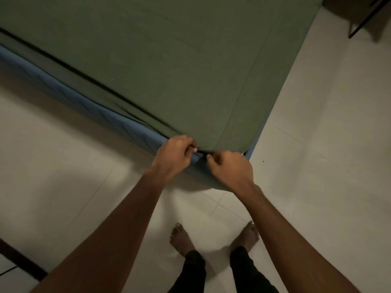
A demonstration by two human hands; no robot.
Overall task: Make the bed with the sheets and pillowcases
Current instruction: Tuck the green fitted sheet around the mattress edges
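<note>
Left hand (175,154): pinches green sheet (190,70) hem at mattress (95,104) corner.
Right hand (230,170): pinches same hem.
Floor (317,144): tile flanks both edges.

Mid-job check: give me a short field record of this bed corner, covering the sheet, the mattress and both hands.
sheet: green sheet spread fairly smooth over the bed top
mattress: blue mattress, side left bare along the left edge
left hand: left hand pinches the sheet's hem at the near corner
right hand: right hand grips the same hem beside it
corner: hem not yet pulled down over it
floor: tiled floor
</note>
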